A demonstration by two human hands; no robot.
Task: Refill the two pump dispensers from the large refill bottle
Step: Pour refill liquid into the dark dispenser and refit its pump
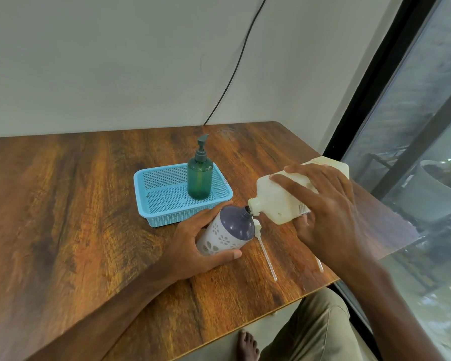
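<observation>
My left hand (pixel 195 246) grips a white dispenser bottle (pixel 228 231) with a purple top and flower cut-outs, its pump off and its neck open. My right hand (pixel 326 209) holds the large cream refill bottle (pixel 279 199) tipped on its side, its spout touching the open neck. The white pump head with its long tube (pixel 264 250) lies on the wooden table (pixel 89 204) just right of the dispenser. A green pump dispenser (pixel 200 178) stands upright, pump on, in a blue plastic basket (pixel 167 201).
A second white tube (pixel 319 264) pokes out beneath my right wrist near the table's right edge. A black cable (pixel 235 74) runs down the wall behind. A window with a dark frame (pixel 375 100) is on the right. My knee and bare foot show below the table.
</observation>
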